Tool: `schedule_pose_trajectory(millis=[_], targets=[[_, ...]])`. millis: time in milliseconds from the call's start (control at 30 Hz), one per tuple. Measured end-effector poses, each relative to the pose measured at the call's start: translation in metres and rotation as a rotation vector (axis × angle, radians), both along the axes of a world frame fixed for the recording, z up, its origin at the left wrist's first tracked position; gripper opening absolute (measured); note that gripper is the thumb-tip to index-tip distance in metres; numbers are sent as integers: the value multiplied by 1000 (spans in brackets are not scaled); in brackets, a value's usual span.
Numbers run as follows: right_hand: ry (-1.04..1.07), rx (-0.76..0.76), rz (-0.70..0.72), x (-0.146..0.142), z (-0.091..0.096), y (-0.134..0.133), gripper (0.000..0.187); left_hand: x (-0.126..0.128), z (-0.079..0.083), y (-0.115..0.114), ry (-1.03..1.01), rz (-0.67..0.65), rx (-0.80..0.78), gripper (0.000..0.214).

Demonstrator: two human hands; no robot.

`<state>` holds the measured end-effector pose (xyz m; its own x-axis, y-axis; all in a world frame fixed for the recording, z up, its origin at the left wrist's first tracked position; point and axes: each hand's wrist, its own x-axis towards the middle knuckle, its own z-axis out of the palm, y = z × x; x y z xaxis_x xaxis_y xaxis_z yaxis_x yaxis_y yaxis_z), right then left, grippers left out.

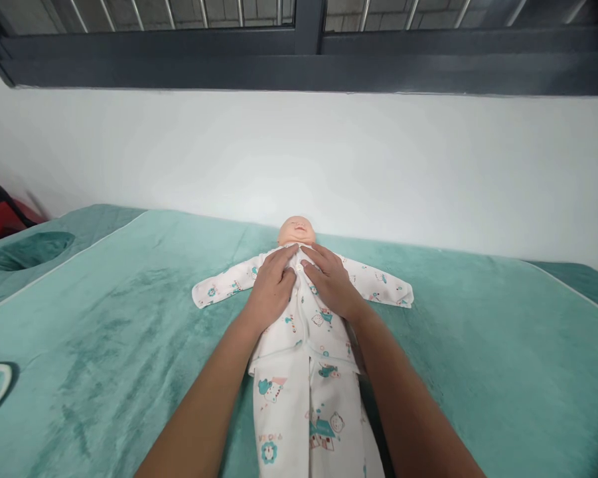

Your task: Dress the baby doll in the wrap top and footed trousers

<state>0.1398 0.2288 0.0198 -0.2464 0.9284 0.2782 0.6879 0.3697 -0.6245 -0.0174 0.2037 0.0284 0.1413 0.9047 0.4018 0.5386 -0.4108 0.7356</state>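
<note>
Doll outfit (303, 352), small lettering (269, 438) illegible

Head view, forward and down

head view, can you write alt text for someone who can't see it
A person's left hand and right hand touch the upper front of a white, printed fabric jacket on a smooth, peach-coloured doll lying face up, sleeves spread. Matching white printed trousers extend toward the viewer over a green plush blanket, with a white wall beyond.
</note>
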Motion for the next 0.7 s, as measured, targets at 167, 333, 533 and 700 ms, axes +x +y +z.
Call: schedule_pose_trajectory(millis=[167, 333, 533, 700], targets=[[48, 24, 8, 1, 6, -3, 41, 0, 0, 0, -21, -26, 35, 48], [167, 40, 47, 1, 8, -4, 37, 0, -2, 0, -91, 1, 42, 42], [382, 31, -91, -1, 8, -9, 25, -5, 6, -6, -316, -12, -82, 17], [269, -12, -178, 4, 41, -35, 25, -21, 25, -17, -241, -92, -223, 12]])
